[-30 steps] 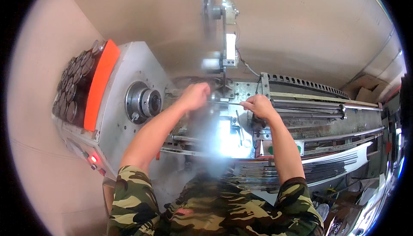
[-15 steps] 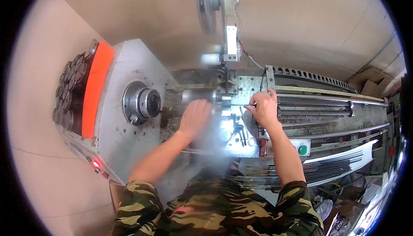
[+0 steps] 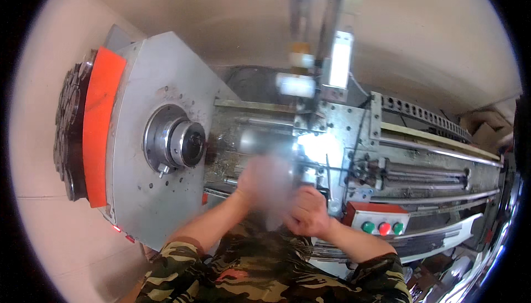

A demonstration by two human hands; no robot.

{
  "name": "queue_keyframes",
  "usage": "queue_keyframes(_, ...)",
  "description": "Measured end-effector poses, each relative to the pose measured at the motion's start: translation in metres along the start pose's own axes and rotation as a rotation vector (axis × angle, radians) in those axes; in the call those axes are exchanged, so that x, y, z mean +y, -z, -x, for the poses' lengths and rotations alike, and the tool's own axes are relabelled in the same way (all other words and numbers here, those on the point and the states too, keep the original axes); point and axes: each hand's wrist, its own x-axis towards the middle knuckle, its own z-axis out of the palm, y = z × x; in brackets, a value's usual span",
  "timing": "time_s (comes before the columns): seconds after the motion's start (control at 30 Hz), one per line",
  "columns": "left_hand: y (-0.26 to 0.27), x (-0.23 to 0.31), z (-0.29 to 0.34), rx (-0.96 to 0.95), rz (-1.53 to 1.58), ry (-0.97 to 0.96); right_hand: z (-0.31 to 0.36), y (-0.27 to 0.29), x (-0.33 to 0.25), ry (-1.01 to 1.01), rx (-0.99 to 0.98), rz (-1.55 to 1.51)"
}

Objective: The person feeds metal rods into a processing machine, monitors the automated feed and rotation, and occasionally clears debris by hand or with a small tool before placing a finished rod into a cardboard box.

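Observation:
My left hand (image 3: pixel 263 178) is smeared by a hazy patch in front of the machine bed, close to a grey cylinder (image 3: pixel 257 141), so its fingers cannot be read. Close beside it, my right hand (image 3: pixel 310 212) is closed with the fingers curled in; whatever it may hold is hidden. Both hands are at the front edge of a brightly lit metal plate (image 3: pixel 338 131), which carries small fixtures. To the left, a round steel chuck (image 3: pixel 188 144) sticks out of the grey machine housing (image 3: pixel 141 104).
A control box (image 3: pixel 379 217) with green and red buttons is right of my hands. Thin dark rods lie on a white tray (image 3: pixel 470 225) at the lower right. An upright arm with a white roller (image 3: pixel 296 84) rises behind the plate. Guide rails (image 3: pixel 437 148) run rightward.
My right hand has come down and left from the lit plate to beside my left hand, its fingers now curled. The left hand is lower, and the view has shifted.

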Motion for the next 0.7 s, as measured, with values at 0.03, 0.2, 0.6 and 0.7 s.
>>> queue_keyframes(0.03, -0.014, -0.003, 0.009, 0.138, -0.087, -0.055, 0.004, -0.008, -0.002, -0.028, 0.091, -0.045)
queue_keyframes(0.2, -0.015, -0.013, 0.013, -0.041, 0.221, 0.002, -0.007, -0.013, -0.004, 0.007, 0.196, -0.110)
queue_keyframes(0.6, 0.013, -0.066, 0.042, -0.109, 0.299, 0.122, -0.067, -0.042, -0.047, 0.089, 0.267, -0.019)
queue_keyframes(0.7, 0.013, -0.072, 0.053, 0.042, 0.312, 0.091, -0.071, -0.033, -0.068, -0.032, 0.009, 0.103)
